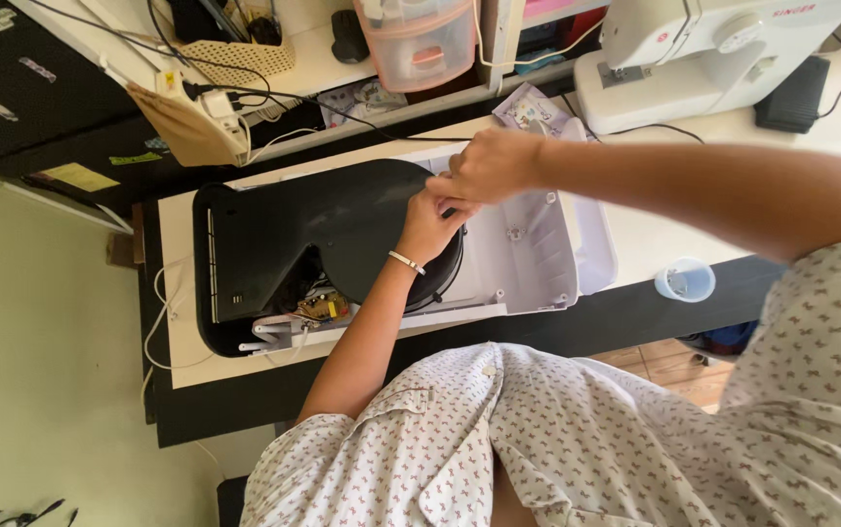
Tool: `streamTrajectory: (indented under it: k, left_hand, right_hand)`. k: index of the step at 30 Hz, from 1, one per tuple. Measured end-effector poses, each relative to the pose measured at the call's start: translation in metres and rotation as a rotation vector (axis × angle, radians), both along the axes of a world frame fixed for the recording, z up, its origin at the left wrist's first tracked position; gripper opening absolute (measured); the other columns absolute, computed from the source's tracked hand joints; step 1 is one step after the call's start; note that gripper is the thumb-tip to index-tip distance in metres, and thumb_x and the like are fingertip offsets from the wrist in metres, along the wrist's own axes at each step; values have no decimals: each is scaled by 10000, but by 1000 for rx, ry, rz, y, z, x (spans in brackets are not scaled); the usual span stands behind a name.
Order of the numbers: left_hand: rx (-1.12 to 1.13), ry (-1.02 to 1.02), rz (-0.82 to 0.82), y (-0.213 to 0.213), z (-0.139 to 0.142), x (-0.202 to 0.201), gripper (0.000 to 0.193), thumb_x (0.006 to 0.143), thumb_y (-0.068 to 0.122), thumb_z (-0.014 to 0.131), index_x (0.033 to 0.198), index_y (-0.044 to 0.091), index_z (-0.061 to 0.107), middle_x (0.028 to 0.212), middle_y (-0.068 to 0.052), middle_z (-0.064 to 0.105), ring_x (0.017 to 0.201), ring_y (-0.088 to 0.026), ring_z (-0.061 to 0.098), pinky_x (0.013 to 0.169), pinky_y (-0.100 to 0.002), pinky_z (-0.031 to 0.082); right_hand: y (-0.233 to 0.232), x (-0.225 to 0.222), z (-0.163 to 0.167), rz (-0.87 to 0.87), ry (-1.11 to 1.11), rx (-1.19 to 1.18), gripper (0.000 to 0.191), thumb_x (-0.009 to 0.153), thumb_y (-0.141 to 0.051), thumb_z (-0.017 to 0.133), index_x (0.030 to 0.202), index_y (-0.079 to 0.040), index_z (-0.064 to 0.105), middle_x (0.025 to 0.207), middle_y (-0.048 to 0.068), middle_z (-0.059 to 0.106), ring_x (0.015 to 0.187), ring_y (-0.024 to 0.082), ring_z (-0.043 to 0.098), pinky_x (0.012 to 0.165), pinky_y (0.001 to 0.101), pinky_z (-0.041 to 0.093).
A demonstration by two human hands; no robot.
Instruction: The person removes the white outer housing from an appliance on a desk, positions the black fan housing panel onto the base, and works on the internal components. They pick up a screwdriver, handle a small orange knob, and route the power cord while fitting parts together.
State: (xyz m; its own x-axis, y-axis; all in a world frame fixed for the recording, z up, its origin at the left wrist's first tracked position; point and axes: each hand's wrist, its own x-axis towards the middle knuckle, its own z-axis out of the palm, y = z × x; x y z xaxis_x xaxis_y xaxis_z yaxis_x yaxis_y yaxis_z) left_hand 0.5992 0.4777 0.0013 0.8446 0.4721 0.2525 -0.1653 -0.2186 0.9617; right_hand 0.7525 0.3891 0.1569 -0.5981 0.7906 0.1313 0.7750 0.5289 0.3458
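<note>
While both hands (pixel 460 190) pinch something too small to see on the black cover (pixel 323 229), it may slip into the white shell (pixel 547 244) just beside.

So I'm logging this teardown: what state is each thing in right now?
Black housing: lying flat in the white shell, circuit board exposed at its lower edge.
White shell: opened, inside bare at the right end.
Left hand: on the housing's round end.
Right hand: fingers pinched just above the left hand; what they hold is hidden.
Cup: upright.
</note>
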Motion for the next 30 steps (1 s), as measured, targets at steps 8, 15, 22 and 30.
streamTrajectory:
  k: [8, 15, 22, 30]
  left_hand:
    - [146, 105, 343, -14, 28, 9, 329, 735, 105, 897, 961, 31, 670, 845, -65, 766, 774, -169, 763, 744, -288, 624]
    - [303, 59, 196, 0, 38, 8, 425, 729, 188, 932, 1037, 16, 696, 875, -81, 770, 776, -190, 780, 706, -307, 615]
    - [335, 3, 105, 2, 24, 20, 363, 770, 170, 914, 1031, 9, 720, 953, -112, 779, 855, -205, 794, 758, -324, 647]
    - [271, -26, 237, -17, 36, 24, 365, 727, 141, 910, 999, 16, 701, 882, -86, 750, 770, -168, 759, 714, -302, 652]
  right_hand:
    - [8, -23, -62, -825, 87, 42, 371, 1016, -399, 587, 955, -33, 610, 578, 21, 614, 528, 213, 680, 406, 340, 522]
    - [1, 25, -24, 82, -205, 117, 302, 820, -389, 628, 965, -124, 633, 762, 19, 687, 617, 205, 703, 428, 322, 504]
    - [6, -7, -28, -631, -110, -316, 207, 945, -296, 666, 874, -115, 737, 897, 93, 755, 835, 252, 746, 575, 383, 542]
    - [2, -5, -29, -569, -148, -302, 163, 846, -264, 718, 898, -112, 744, 998, 82, 709, 839, 269, 746, 575, 379, 580]
